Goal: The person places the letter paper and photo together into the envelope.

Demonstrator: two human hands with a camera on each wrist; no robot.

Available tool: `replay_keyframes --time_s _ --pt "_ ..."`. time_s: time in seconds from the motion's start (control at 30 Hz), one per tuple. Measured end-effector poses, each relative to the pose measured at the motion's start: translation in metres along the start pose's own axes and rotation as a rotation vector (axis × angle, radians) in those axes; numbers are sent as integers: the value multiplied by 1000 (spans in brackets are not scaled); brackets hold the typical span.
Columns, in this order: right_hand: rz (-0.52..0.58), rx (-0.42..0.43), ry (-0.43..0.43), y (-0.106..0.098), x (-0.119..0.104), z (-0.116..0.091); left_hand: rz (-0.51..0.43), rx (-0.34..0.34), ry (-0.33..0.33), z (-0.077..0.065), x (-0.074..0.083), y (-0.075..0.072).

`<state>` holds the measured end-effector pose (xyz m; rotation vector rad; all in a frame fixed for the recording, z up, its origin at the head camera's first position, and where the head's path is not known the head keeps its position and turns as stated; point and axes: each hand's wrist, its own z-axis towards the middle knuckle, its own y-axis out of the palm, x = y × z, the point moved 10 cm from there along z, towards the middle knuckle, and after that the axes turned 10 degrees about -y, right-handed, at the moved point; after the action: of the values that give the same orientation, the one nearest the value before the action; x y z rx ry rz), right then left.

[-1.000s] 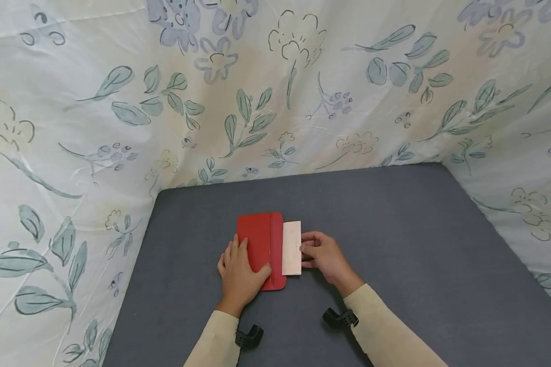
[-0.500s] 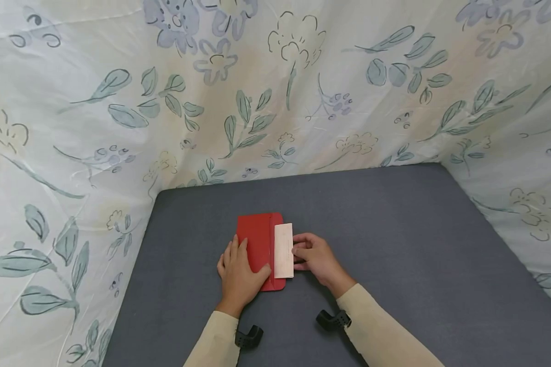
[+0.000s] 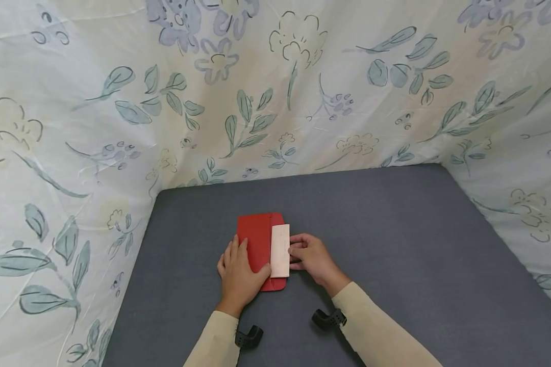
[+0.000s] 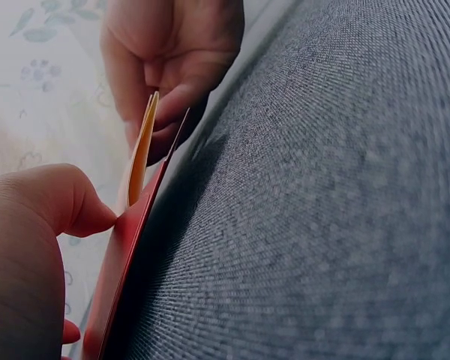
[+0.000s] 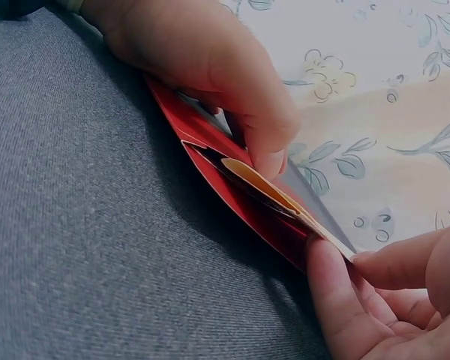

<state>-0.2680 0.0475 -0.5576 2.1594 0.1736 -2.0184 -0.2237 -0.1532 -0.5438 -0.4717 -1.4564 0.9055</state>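
A red envelope (image 3: 255, 242) lies on the dark table with its flap (image 3: 277, 285) folded out to the right. My left hand (image 3: 240, 278) rests on it, fingers spread over its left part and thumb pressing beside the mouth. In my right hand (image 3: 316, 259) I pinch the right edge of a folded pale paper (image 3: 280, 251). The paper lies over the flap, its left edge at the envelope's mouth. The right wrist view shows the paper's fold (image 5: 247, 176) by the slightly gaping mouth; how far it reaches inside I cannot tell. In the left wrist view the paper (image 4: 141, 154) stands tilted above the flap.
The dark grey tabletop (image 3: 395, 229) spreads around both hands. Flower-patterned cloth (image 3: 303, 92) hangs behind it and along both sides. Black camera mounts (image 3: 249, 337) sit on both wrists.
My right hand has moved left with the folded paper, from beyond the flap's right edge to over the flap at the envelope's mouth. The left hand and envelope have stayed put.
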Motion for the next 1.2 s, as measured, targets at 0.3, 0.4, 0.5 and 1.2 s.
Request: replay_keyframes --time_s 0.3,0.4,0.5,1.2 --pt "-29 4 -1 5 -1 4 -11 -10 -1 0 0 -2" --pt "-34 3 5 7 1 6 -11 -9 0 0 0 -2" --pt "-34 -2 14 10 3 7 -13 -6 2 1 -1 -2" --pt "-110 24 2 12 1 11 1 -26 -4 3 -1 1"
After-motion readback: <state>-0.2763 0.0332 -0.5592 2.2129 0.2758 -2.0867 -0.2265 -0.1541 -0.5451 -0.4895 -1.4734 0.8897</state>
